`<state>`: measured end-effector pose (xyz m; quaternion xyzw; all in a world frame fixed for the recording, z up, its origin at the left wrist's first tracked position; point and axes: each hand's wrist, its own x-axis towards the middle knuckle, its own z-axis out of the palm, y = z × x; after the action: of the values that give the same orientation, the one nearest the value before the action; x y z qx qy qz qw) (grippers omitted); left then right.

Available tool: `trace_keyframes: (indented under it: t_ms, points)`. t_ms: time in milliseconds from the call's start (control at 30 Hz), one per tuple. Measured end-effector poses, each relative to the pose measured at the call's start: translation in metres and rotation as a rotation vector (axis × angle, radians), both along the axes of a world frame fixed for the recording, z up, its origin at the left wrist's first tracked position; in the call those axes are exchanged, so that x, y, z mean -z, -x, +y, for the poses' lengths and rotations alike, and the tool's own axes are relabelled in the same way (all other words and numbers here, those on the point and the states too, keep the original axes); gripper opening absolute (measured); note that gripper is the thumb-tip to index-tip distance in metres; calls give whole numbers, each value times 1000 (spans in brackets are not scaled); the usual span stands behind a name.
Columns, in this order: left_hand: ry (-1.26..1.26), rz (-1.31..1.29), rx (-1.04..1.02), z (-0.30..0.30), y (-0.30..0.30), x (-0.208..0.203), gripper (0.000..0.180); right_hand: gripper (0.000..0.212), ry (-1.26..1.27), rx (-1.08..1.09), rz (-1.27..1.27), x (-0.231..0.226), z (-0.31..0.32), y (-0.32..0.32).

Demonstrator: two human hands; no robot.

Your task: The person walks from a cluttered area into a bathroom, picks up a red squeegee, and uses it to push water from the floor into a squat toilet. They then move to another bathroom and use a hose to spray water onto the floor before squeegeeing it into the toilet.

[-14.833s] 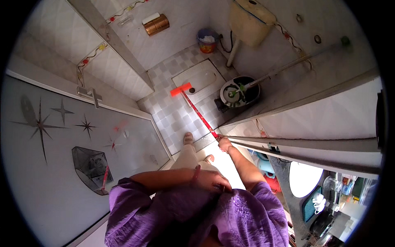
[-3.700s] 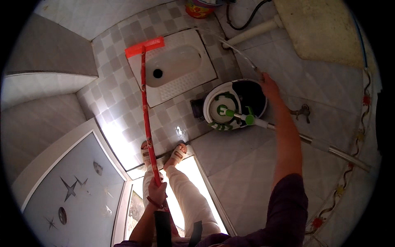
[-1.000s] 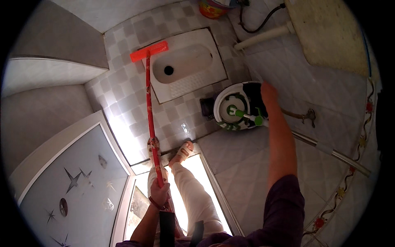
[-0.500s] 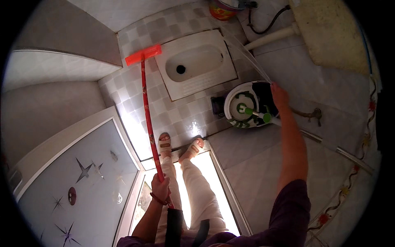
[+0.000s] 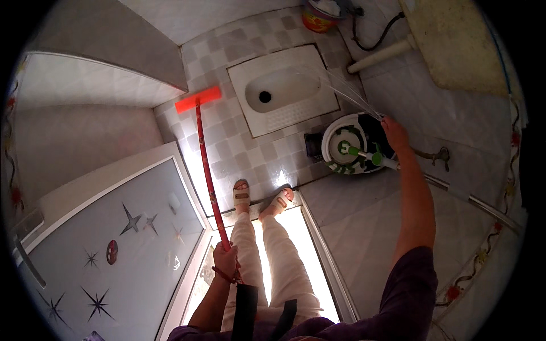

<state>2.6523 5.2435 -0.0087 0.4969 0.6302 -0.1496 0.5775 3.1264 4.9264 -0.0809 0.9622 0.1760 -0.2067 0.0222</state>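
My left hand is closed round a long red pole with a flat orange crosspiece as its head. That head rests on the floor tiles left of the white squat toilet; whether it has bristles or a blade cannot be made out. Out to the right, my right hand is closed, and thin jets of water run from it toward the toilet's right end. What it grips is hidden. Just below that hand is a white and black mop bucket with a green-fitted mop in it.
A colourful bucket stands in the far corner beside a pale pipe. The tap juts from the right wall. At left is a frosted door. My sandalled feet are at the doorway sill.
The orange head has moved nearer to me along the floor. The water jets have swung from the far corner to the toilet's right end. The whole view has shifted slightly.
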Motion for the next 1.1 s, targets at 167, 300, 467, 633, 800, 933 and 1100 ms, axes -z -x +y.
trace_keyframes:
  t_ms: [167, 300, 467, 633, 800, 933, 1100]
  points:
    - [-54, 8, 14, -1, 12, -1, 23, 21, -45, -43, 31, -3, -3, 9]
    - [-36, 9, -31, 1, 12, -3, 21, 24, -27, -60, 82, -1, -3, 14]
    - [-57, 24, -58, 3, 12, -3, 23, 25, -117, -75, 71, 5, -9, 20]
    - [-73, -7, -92, 3, 14, -1, 21, 26, -98, -72, 130, 13, -13, 21]
    - [29, -71, -160, -3, 8, -14, 11, 25, -84, -77, 37, 18, -11, 26]
    - [117, -135, -178, -6, -2, -29, 12, 24, 22, -50, 65, 19, -7, 23]
    - [127, -147, -102, 0, -36, -17, 10, 24, 70, -24, 69, 22, -4, 28]
